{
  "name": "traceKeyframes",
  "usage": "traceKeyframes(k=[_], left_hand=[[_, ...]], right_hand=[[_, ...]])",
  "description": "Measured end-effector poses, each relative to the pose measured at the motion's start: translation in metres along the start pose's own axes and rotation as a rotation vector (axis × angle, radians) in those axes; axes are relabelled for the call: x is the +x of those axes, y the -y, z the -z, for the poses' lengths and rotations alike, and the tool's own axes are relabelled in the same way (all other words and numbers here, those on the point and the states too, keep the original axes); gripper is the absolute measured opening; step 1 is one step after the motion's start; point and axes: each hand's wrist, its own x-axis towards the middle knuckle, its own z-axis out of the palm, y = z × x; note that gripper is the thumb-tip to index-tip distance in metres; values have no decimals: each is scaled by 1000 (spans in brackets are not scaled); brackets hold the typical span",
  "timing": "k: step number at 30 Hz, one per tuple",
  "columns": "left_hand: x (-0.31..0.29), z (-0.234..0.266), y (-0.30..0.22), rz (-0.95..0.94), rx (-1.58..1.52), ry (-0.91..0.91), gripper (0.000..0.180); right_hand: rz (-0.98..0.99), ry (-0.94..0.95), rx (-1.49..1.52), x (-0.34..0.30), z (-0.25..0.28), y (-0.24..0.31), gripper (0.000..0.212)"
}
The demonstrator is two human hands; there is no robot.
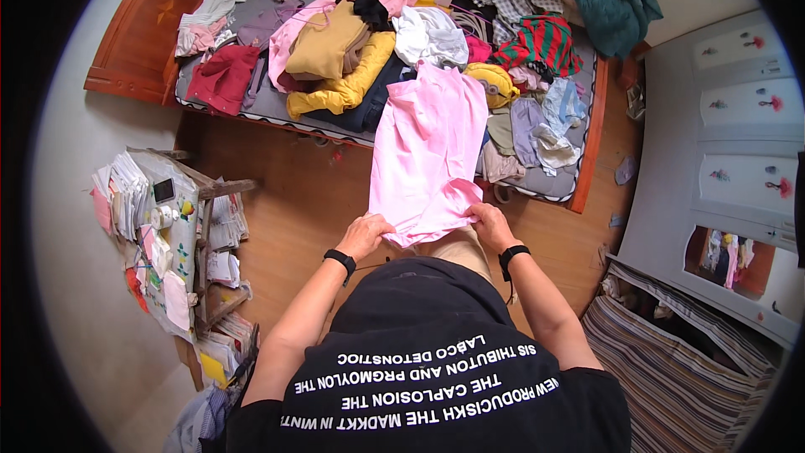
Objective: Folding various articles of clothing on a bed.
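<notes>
A light pink garment [432, 143] stretches between my hands and the bed, its far end resting on the mattress edge among other clothes. My left hand [366, 235] pinches its near left corner. At the near right corner, my right hand [493, 227] grips the fabric, and a fold of cloth rises beside it. The near edge hangs just in front of my body. Whether the garment is a top or something else, I cannot tell. Black bands circle both wrists.
The bed [218, 122] holds heaped clothes, including a folded tan garment [329, 40], a yellow jacket [348, 88] and a red-green striped piece [541, 49]. A shelf stacked with papers [138, 193] stands left. A grey wardrobe [671, 151] is at right, near a striped cloth [662, 361].
</notes>
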Motion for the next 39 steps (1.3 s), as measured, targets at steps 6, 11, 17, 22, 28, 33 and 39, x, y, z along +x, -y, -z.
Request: traceKeyframes(k=[6, 11, 17, 22, 28, 33, 39], left_hand=[[4, -1, 11, 43, 60, 89, 29], [74, 41, 5, 20, 316, 191, 28], [197, 100, -11, -65, 479, 35, 22], [282, 111, -14, -78, 389, -291, 33], [264, 40, 52, 519, -6, -711, 74], [204, -1, 70, 1336, -990, -528, 114], [198, -29, 88, 1333, -1297, -425, 97]], right_hand=[[-67, 164, 47, 12, -4, -6, 23], [-137, 248, 125, 39, -9, -46, 25], [-382, 230, 574, 96, 19, -59, 22], [-448, -53, 608, 139, 32, -103, 24], [-725, -249, 664, 147, 21, -140, 69], [-1149, 153, 1037, 136, 11, -117, 101], [-1076, 233, 1182, 129, -14, -106, 75]])
